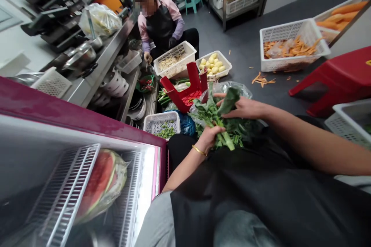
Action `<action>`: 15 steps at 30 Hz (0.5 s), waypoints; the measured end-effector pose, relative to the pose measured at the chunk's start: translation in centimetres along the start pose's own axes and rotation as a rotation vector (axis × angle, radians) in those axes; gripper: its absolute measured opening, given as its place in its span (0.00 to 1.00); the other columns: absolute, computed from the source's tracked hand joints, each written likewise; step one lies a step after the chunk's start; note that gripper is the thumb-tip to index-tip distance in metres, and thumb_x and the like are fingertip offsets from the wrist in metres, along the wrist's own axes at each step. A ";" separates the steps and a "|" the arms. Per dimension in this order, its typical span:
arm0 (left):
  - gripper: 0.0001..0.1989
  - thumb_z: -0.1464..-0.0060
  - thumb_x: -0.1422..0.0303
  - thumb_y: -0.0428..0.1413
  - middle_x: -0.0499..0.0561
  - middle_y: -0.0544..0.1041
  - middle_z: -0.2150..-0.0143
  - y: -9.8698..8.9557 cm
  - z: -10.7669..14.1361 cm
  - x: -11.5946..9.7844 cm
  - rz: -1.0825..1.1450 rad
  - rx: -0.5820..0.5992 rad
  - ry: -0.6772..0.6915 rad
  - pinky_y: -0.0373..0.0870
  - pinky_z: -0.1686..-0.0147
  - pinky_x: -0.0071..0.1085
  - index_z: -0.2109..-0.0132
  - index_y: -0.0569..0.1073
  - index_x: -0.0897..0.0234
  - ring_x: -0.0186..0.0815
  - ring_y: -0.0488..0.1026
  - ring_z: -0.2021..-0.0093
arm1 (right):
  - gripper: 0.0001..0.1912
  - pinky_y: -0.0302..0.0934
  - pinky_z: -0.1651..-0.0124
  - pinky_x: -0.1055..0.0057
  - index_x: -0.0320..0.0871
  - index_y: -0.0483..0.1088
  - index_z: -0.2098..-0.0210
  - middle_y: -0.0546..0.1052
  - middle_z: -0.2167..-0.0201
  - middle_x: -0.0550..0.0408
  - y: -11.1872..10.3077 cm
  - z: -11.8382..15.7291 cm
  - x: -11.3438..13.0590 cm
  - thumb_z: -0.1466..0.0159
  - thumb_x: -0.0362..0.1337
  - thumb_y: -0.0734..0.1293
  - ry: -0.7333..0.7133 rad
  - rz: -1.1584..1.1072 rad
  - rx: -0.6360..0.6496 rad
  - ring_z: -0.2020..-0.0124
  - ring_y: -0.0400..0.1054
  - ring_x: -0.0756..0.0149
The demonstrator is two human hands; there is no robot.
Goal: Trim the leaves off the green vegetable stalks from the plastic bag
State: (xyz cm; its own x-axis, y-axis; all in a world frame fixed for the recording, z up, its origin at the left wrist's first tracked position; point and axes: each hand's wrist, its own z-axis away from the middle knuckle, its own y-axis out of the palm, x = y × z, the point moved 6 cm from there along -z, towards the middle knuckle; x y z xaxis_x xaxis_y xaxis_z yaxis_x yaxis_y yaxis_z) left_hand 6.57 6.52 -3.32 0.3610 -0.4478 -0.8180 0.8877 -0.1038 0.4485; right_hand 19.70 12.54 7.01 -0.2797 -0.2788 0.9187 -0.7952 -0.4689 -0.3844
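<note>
My left hand [209, 137], with a gold bracelet at the wrist, is closed around the thick pale-green stem of a leafy green vegetable [225, 139]. My right hand [240, 107] is at the leaves just above, its fingers stretched out and apart, with a broad dark-green leaf [230, 100] lying across them. Whether they grip that leaf is hard to see. Beneath both hands, more greens lie in a clear plastic bag [243, 89] by my lap. A white basket [147, 123] holding small green pieces stands to the left of my left hand.
An upturned red stool [185, 96] stands just ahead. Beyond it, a co-worker [162, 19] sits by a white basket [188, 52] and a basket of potatoes [213, 63]. Orange peelings fill a basket [290, 63] at right, near a red stool [348, 71]. An open fridge with cut watermelon [100, 177] is at left.
</note>
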 end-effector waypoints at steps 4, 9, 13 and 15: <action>0.08 0.67 0.69 0.57 0.49 0.71 0.79 -0.9 -0.3 -1.4 0.186 -0.132 -0.025 0.70 0.68 0.35 0.74 0.68 0.64 0.37 0.72 0.75 | 0.29 0.67 0.58 0.62 0.47 0.64 0.45 0.75 0.54 0.44 -2.3 3.3 -3.6 0.43 0.51 0.66 0.118 -0.466 -0.329 0.56 0.72 0.54; 0.08 0.67 0.69 0.56 0.50 0.73 0.75 0.1 -1.3 -1.4 0.032 -0.237 0.155 0.69 0.66 0.33 0.73 0.68 0.64 0.39 0.73 0.68 | 0.23 0.70 0.58 0.58 0.45 0.73 0.61 0.78 0.62 0.51 4.4 3.9 -7.7 0.54 0.48 0.74 0.226 -0.409 -0.235 0.57 0.72 0.52; 0.09 0.62 0.69 0.55 0.50 0.77 0.67 0.6 -0.9 -2.3 -0.169 -0.272 0.363 0.69 0.61 0.33 0.68 0.70 0.62 0.39 0.73 0.60 | 0.21 0.73 0.69 0.60 0.45 0.73 0.65 0.78 0.63 0.51 5.5 2.7 -8.5 0.53 0.50 0.73 0.266 -0.469 -0.407 0.64 0.74 0.55; 0.09 0.59 0.68 0.55 0.51 0.77 0.65 -0.3 -0.3 -3.2 -0.203 -0.288 0.407 0.69 0.58 0.34 0.66 0.71 0.61 0.39 0.73 0.57 | 0.21 0.72 0.72 0.62 0.44 0.73 0.66 0.78 0.65 0.51 4.4 2.4 -8.4 0.55 0.47 0.76 0.280 -0.472 -0.402 0.70 0.74 0.58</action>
State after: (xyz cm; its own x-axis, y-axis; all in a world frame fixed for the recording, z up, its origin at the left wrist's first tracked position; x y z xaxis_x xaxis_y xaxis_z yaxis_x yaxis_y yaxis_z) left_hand 5.21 8.23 -0.90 0.2050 -0.0578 -0.9770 0.9729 0.1207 0.1970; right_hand 19.86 10.78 -2.61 0.0608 0.1317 0.9894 -0.9893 -0.1239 0.0773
